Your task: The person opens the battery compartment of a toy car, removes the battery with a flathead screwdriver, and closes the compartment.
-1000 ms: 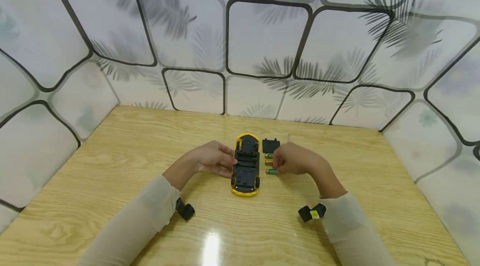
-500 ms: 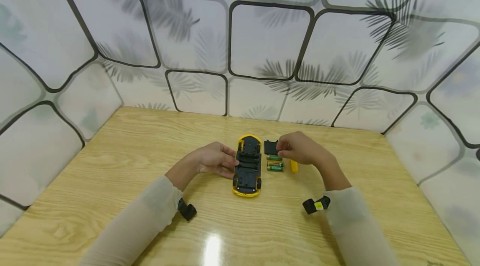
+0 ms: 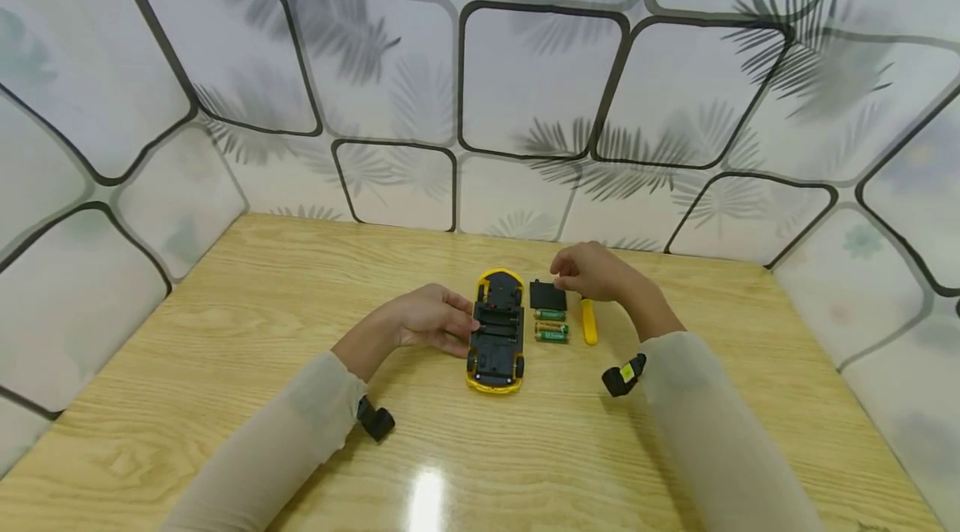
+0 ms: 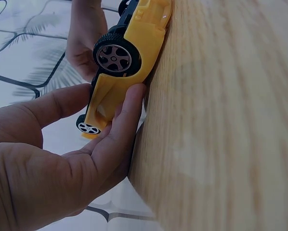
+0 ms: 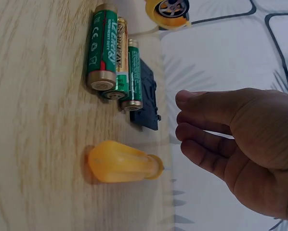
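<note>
A yellow toy car [image 3: 497, 357] lies upside down on the table, its black underside and open battery compartment facing up. My left hand [image 3: 423, 319] holds it by the left side; in the left wrist view the thumb is at the underside edge and the fingers lie along the yellow body [image 4: 144, 43]. My right hand [image 3: 600, 273] hovers beyond the black battery cover [image 3: 547, 296], fingers loosely bent, nothing in them. Several AA-type batteries [image 5: 103, 48], green and gold, lie beside the car. A screwdriver [image 3: 589, 322] with a yellow handle lies right of them, its shaft mostly hidden.
The wooden table [image 3: 300, 265] meets a patterned wall [image 3: 397, 182] just behind the things. A side wall [image 3: 900, 282] stands at the right, another at the left. Each wrist carries a small black camera [image 3: 624, 378].
My right hand has moved from the batteries up past the battery cover, away from me. The batteries, cover and screwdriver handle now show. The left hand stays on the car.
</note>
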Motion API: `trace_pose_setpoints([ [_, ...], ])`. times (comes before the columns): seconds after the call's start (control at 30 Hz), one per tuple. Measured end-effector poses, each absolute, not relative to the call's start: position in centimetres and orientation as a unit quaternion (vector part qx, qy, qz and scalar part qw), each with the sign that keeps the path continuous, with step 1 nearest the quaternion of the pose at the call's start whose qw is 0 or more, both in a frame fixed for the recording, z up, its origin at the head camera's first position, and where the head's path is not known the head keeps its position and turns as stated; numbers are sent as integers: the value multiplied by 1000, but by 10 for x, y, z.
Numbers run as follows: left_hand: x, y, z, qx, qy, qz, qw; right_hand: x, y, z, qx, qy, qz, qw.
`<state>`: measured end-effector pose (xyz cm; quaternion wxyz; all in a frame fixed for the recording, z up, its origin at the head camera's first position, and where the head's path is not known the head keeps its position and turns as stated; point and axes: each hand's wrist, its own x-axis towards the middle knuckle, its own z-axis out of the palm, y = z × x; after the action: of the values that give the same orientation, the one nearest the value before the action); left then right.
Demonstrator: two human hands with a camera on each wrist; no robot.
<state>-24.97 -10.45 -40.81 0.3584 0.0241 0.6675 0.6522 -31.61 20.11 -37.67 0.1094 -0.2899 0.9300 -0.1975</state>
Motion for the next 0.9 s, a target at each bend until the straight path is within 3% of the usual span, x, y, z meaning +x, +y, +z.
trace_pose_setpoints([
  [0.9,-250,-104,-408,20,667,653,358,-328,192,-389,-265,947,-128,130],
])
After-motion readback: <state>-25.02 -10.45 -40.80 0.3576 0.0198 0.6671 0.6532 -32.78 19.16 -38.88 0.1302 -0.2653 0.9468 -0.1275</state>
